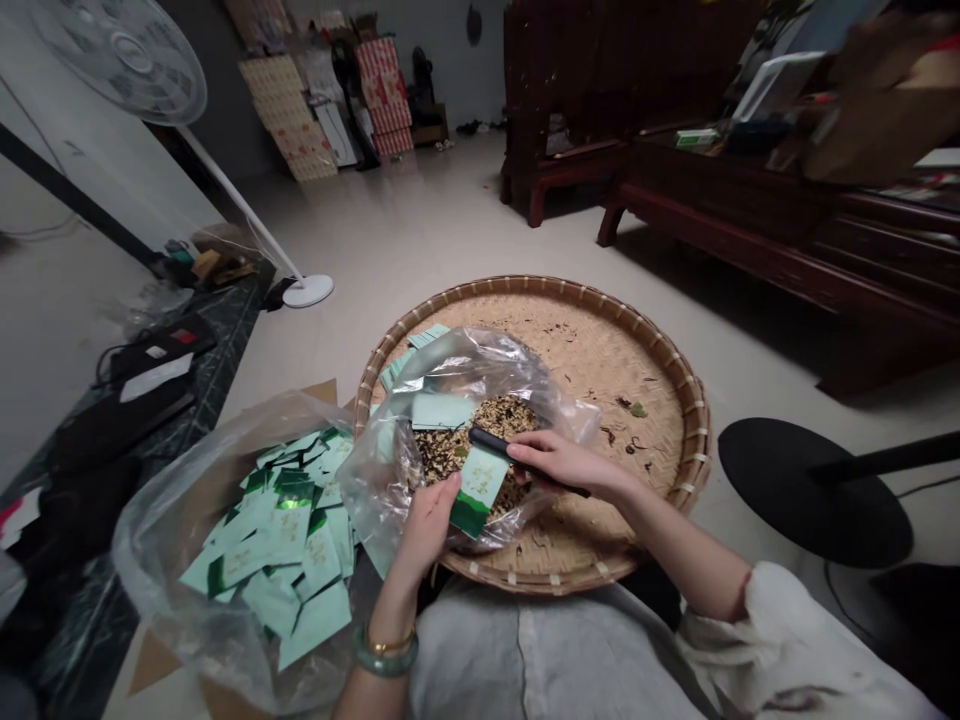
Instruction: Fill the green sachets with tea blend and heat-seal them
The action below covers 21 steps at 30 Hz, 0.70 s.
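My left hand [433, 515], with a bangle at its wrist, pinches the edge of a pale green paper packet [482, 480] with a dark green lower end. Closed around a black bar-shaped tool [489, 441] is my right hand [551, 458]; the tool lies across the packet's upper edge, and its exact kind is unclear. Beneath both hands a clear plastic bag [487, 350] stands open, holding a loose dry mix [510, 412] of pale and dark bits. Another pale green packet [442, 411] rests on the mix. The bag sits in a round woven bamboo tray [600, 345].
Left of the tray, a plastic-lined box [161, 530] holds many green packets [296, 535]. More packets [397, 365] lie at the tray's left rim. A white fan [307, 290] stands behind, a black round base [814, 492] at right, dark wooden furniture [750, 230] beyond.
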Motion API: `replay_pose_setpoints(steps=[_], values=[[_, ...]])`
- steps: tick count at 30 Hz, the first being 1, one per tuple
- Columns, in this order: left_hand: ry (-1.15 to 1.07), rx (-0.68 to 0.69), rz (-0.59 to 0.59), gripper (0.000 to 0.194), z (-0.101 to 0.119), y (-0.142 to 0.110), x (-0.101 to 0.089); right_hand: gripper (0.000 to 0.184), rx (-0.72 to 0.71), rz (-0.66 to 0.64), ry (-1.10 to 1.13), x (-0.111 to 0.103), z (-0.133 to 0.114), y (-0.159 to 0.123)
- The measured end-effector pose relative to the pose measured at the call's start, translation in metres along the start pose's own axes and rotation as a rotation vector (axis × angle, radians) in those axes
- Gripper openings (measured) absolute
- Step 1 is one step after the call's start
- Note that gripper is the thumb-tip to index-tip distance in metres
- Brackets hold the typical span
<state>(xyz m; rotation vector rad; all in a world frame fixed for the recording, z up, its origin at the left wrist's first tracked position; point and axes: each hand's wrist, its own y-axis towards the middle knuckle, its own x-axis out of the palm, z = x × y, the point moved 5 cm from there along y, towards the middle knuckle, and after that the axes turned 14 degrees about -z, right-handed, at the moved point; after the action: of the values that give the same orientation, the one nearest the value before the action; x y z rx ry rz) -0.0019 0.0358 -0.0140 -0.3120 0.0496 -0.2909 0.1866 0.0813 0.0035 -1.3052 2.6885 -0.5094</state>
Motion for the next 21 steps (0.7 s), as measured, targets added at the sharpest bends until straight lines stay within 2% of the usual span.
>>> replay_pose_setpoints(steps=[3, 7, 9, 16, 21], values=[[-0.008, -0.005, -0.023, 0.045, 0.000, -0.001, 0.001, 0.041, -0.004, -0.014, 0.112, -0.003, 0.009, -0.003], [0.008, 0.028, 0.026, 0.045, 0.004, -0.001, -0.004, 0.048, -0.053, 0.116, 0.211, -0.014, 0.017, -0.009], [0.024, 0.045, 0.032, 0.045, 0.007, -0.001, -0.005, 0.048, -0.063, 0.161, 0.146, -0.014, 0.016, -0.013], [-0.004, 0.034, -0.008, 0.046, 0.013, -0.006, 0.006, 0.034, -0.132, 0.204, -0.202, 0.005, -0.006, -0.012], [0.005, 0.062, -0.047, 0.050, 0.020, -0.012, 0.010, 0.042, -0.111, 0.139, -0.018, 0.013, 0.002, -0.014]])
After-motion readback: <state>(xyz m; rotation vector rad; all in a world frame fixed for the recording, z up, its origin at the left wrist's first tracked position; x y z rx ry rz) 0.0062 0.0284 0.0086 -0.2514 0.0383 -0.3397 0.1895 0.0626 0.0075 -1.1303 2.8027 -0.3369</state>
